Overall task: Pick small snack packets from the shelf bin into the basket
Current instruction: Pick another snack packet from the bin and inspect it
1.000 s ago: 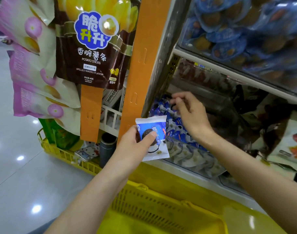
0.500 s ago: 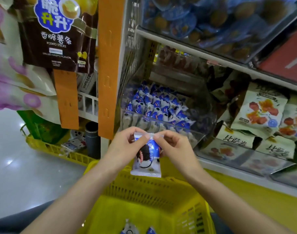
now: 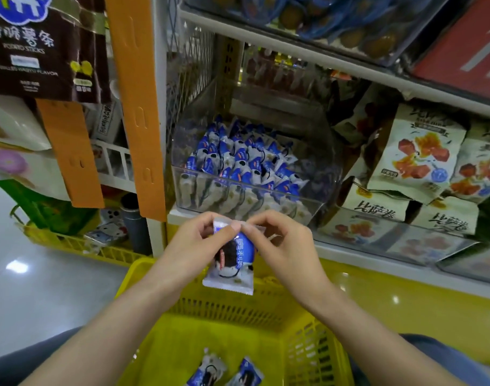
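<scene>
- Left hand and right hand both pinch the top seal of one small blue-white snack packet, thumbs and forefingers meeting there.
- Packet hangs upright above the far rim of the yellow basket.
- Two same-type packets lie on the basket floor, near side.
- Clear shelf bin is just beyond the hands, full of like packets.
- Beige snack bags sit right of the bin.

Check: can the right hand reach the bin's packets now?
Probably yes: the open-topped bin sits just beyond the right hand, nothing between. But it pinches the held packet and must release first.
</scene>
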`<state>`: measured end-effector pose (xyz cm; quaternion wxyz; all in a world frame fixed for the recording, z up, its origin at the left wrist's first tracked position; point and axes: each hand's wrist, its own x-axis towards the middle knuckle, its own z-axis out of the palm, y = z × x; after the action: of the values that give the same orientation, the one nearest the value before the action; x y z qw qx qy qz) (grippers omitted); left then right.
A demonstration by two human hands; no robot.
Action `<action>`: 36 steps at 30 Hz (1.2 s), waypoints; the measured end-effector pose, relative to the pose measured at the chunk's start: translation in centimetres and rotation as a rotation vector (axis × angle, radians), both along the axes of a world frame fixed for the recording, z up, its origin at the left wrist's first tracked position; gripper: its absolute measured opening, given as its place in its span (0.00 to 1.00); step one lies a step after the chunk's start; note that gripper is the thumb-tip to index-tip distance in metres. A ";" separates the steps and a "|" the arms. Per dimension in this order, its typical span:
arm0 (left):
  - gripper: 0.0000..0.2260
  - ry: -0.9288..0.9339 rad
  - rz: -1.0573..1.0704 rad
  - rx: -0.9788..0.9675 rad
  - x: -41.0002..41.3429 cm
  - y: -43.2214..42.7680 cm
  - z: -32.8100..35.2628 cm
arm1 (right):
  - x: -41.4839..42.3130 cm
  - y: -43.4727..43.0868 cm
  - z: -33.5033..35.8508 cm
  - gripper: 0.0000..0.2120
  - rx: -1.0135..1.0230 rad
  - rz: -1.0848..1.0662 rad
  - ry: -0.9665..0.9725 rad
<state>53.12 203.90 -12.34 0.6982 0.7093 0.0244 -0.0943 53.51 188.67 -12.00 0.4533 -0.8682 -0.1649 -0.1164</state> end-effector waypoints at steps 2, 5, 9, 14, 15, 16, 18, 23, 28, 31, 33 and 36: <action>0.11 0.022 -0.018 0.042 -0.1 0.0 0.0 | 0.1 -0.1 0.4 0.06 0.245 -0.050 0.171; 0.14 0.011 0.045 0.032 -0.2 0.1 -0.2 | 0.5 -0.5 0.7 0.04 0.563 -0.123 0.379; 0.07 -0.074 0.193 -0.071 -0.2 0.5 -0.2 | 0.1 -0.5 0.1 0.07 0.619 -0.040 0.638; 0.06 -0.145 0.218 -0.049 -0.1 1.0 -0.4 | -0.5 -0.1 -0.5 0.13 0.264 0.112 0.697; 0.07 -0.151 0.212 -0.048 -0.2 0.9 -0.4 | -0.4 -0.1 -0.7 0.14 0.146 0.103 0.640; 0.07 -0.159 0.204 -0.039 -0.2 0.9 -0.3 | -0.4 -0.1 -0.9 0.17 0.006 0.088 0.568; 0.07 -0.181 0.187 0.019 -0.3 0.9 -0.3 | -0.6 0.0 -1.1 0.24 -0.151 0.086 0.443; 0.08 -0.241 0.055 0.215 -0.5 0.7 -0.5 | -0.7 0.3 -0.9 0.09 0.037 0.076 0.289; 0.09 -0.292 0.019 0.290 -0.8 0.5 -1.0 | -0.7 0.2 -0.8 0.01 0.081 0.078 0.251; 0.10 -0.320 0.001 0.347 -0.9 0.4 -1.0 | -0.8 0.1 -1.0 0.03 0.017 0.069 0.166; 0.10 -0.324 -0.008 0.348 -0.9 0.5 -1.0 | -0.9 0.1 -1.0 0.03 -0.067 0.053 0.060; 0.07 -0.324 0.002 0.333 -0.8 0.4 -1.2 | -1.0 0.1 -0.9 0.03 -0.133 0.030 -0.037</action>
<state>52.37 204.26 -13.56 0.5663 0.8206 -0.0720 0.0265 52.55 188.73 -12.87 0.3932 -0.8916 -0.1934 -0.1145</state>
